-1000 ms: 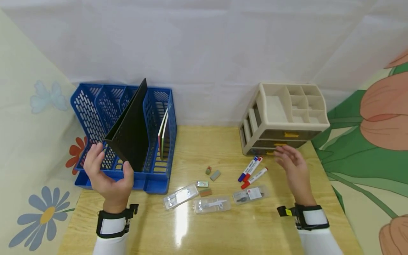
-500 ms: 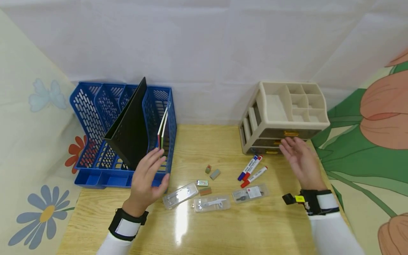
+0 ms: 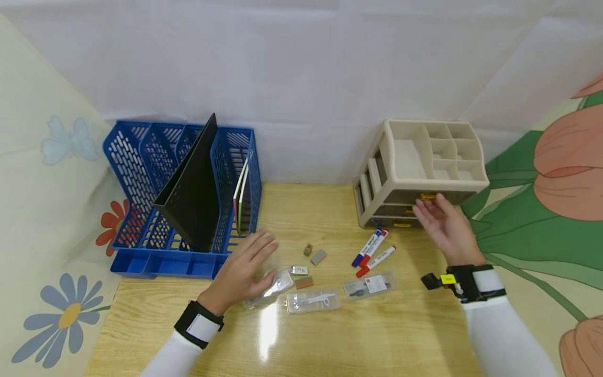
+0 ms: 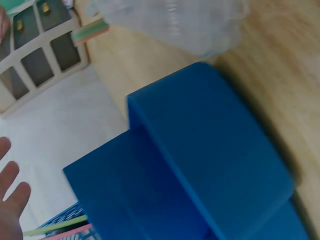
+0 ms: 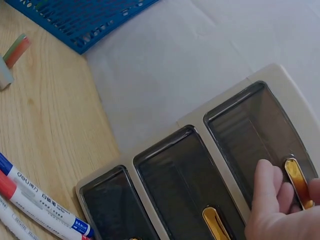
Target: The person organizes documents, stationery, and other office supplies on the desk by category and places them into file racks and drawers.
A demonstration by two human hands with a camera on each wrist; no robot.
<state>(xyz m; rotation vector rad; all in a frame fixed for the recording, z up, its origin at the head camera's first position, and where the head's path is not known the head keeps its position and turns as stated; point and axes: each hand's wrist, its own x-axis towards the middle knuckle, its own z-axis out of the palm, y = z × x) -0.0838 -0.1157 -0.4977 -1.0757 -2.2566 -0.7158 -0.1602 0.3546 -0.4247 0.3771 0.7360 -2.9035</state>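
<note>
The left hand (image 3: 240, 272) is held with its fingers extended over part of a clear case (image 3: 277, 286) on the worktop (image 3: 311, 209); nothing is gripped by it. At the worktop's right rear, the beige cabinet's (image 3: 435, 185) top drawer (image 5: 250, 135) is approached by the right hand (image 3: 447, 230), its golden handle (image 5: 298, 182) framed between thumb and part-open fingers; whether the handle is pinched cannot be told.

- A wood-grain table (image 3: 400, 340) is filling the foreground, white glare (image 3: 268, 335) shining well in from its left edge.
- A creased white backdrop (image 3: 301, 78) is rising behind its back edge.
- A daisy-printed sheet (image 3: 47, 209) is flanking its left edge, a tulip-printed sheet (image 3: 565, 199) its right.
</note>
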